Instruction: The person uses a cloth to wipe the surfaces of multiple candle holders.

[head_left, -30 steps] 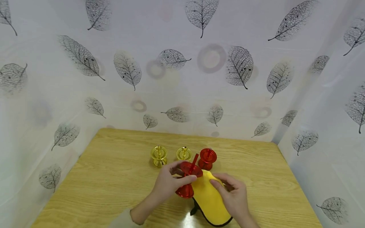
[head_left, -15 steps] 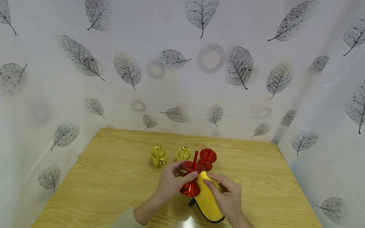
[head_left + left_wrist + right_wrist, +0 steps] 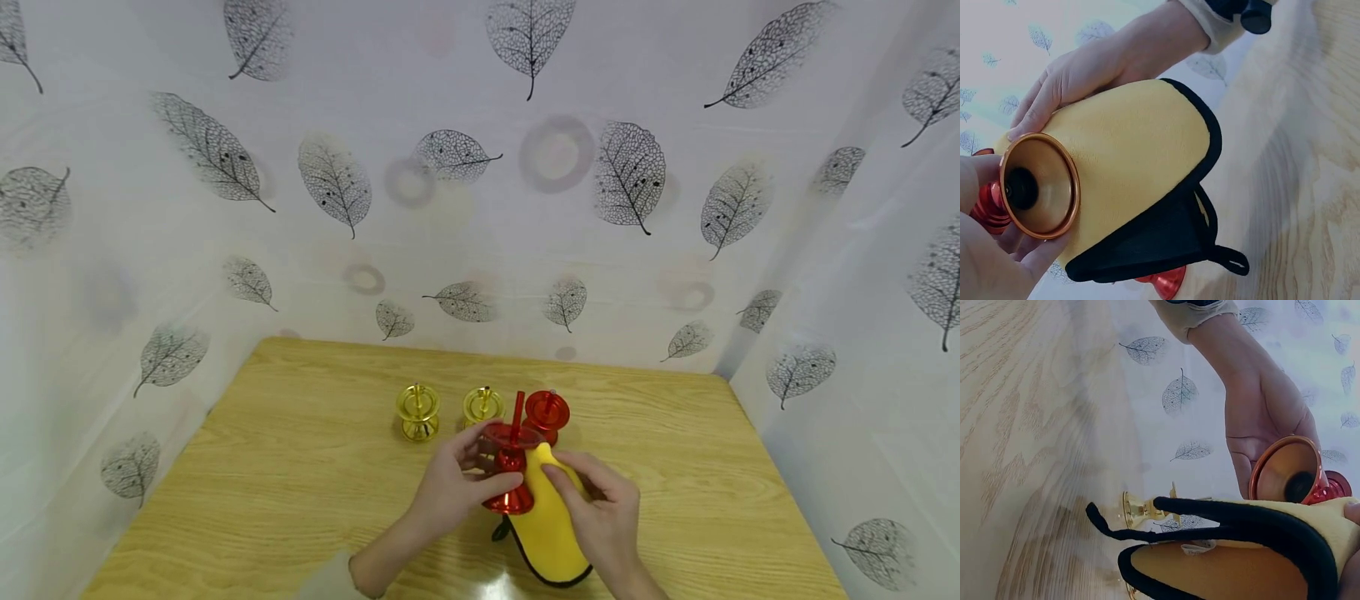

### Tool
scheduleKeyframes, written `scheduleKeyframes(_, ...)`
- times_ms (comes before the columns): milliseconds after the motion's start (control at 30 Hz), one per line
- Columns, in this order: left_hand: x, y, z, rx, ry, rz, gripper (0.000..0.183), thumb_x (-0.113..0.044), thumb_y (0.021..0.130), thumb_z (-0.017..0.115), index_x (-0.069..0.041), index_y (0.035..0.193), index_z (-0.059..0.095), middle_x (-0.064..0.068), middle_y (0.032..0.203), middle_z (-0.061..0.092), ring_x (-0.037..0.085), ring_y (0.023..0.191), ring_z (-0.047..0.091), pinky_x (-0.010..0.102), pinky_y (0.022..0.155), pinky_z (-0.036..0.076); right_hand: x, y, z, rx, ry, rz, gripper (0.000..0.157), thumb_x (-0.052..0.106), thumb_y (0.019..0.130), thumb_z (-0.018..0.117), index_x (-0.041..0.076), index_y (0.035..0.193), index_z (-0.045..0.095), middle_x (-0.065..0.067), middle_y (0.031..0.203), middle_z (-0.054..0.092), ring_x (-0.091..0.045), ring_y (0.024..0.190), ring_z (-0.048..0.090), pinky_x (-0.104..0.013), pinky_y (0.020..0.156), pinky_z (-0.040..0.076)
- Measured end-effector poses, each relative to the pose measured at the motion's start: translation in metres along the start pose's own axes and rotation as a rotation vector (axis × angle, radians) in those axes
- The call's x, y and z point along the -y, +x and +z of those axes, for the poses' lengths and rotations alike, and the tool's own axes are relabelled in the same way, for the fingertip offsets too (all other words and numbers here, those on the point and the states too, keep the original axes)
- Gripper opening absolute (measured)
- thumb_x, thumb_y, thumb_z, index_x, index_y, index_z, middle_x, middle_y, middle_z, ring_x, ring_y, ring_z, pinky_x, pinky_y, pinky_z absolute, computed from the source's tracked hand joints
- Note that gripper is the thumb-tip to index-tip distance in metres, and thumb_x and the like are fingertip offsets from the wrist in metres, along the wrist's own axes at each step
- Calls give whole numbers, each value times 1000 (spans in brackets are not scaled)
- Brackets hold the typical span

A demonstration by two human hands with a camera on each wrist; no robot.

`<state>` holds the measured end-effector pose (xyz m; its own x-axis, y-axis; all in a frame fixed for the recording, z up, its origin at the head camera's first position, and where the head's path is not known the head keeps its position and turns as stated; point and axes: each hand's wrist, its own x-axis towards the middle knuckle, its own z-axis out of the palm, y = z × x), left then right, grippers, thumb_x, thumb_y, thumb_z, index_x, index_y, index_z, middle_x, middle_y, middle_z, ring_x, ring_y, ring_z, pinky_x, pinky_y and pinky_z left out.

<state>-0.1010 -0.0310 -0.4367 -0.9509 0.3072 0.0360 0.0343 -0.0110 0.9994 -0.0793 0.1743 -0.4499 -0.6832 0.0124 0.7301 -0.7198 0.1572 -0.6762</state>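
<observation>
My left hand [image 3: 450, 487] grips a red metallic candlestick [image 3: 512, 497] by its waist and dish, holding it above the table with its rod nearly upright. Its hollow base [image 3: 1041, 187] faces the left wrist camera. Against the candlestick's right side lies a yellow cloth mitt [image 3: 551, 537] with black edging and a black hanging loop [image 3: 1230, 259]. My right hand [image 3: 611, 508] pinches the mitt's narrow end between thumb and fingers, close to the dish rim. Whether cloth touches rim cannot be made out. In the right wrist view the mitt's opening [image 3: 1229, 569] shows.
Behind the hands a second red candlestick [image 3: 547, 410] stands at the right of a row. Two gold candlesticks [image 3: 418, 408] stand to its left, one partly hidden by my left hand. A leaf-printed white curtain [image 3: 480, 225] encloses the wooden table [image 3: 300, 433].
The held candlestick has shifted a little right and turned from tilted to nearly upright. My right hand has moved slightly left with the mitt.
</observation>
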Motion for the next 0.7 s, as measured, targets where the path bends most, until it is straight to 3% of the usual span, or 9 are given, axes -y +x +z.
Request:
scheduleKeyframes(200, -1, -1, 2, -46, -17, -46, 67, -20, 87, 88, -7, 147, 60, 18, 116, 77, 18, 91, 71, 23, 76, 63, -2, -3, 6, -15, 28, 18, 38, -28, 77, 73, -6, 107, 79, 8, 108, 81, 7, 85, 69, -10, 58, 52)
scheduleKeyframes(333, 0, -1, 3, -68, -1, -54, 71, -21, 87, 88, -6, 149, 58, 18, 115, 77, 19, 92, 71, 23, 75, 63, -3, -6, 9, 15, -3, -2, 43, -27, 74, 77, -5, 110, 78, 0, 111, 81, 1, 99, 74, -11, 66, 58)
scheduleKeyframes(500, 2, -1, 4, -65, 11, -45, 73, -22, 86, 89, -5, 149, 58, 18, 115, 77, 19, 90, 72, 24, 75, 63, -7, -5, 7, 4, -56, -144, 33, -18, 77, 82, -4, 107, 80, -19, 101, 80, -6, 104, 77, -14, 82, 61)
scheduleKeyframes(700, 1, -3, 4, -37, -39, -55, 71, -22, 87, 88, -4, 148, 58, 19, 115, 77, 19, 89, 72, 25, 74, 64, -14, 4, -2, -16, -45, -309, 14, 1, 90, 81, -6, 101, 79, -24, 95, 79, -12, 102, 79, -17, 90, 61)
